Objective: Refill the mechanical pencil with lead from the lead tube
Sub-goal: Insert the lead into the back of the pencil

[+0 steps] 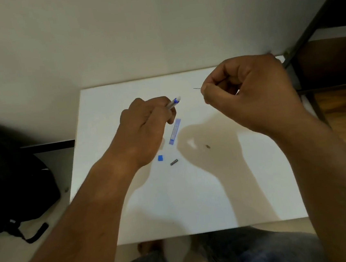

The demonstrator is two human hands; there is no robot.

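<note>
Nearest: two bare forearms reaching over a white worktop (196,203). Left hand (144,129) closed in a grip round the mechanical pencil (173,103), its exposed blue-and-white end tilted up toward the right. Right hand (247,93) pinched shut on a thin lead (196,88), tip poking out leftward. Lead lying up and right of the pencil's end, apart, its long axis roughly level, not in line with the barrel. Lead tube (174,131) flat on the worktop below, blue cap (160,158) and small dark piece (174,162) nearby.

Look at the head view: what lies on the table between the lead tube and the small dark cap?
Nothing: in the head view, the table is bare between the lead tube and the dark cap. The blue cap sits off to the left.
</note>
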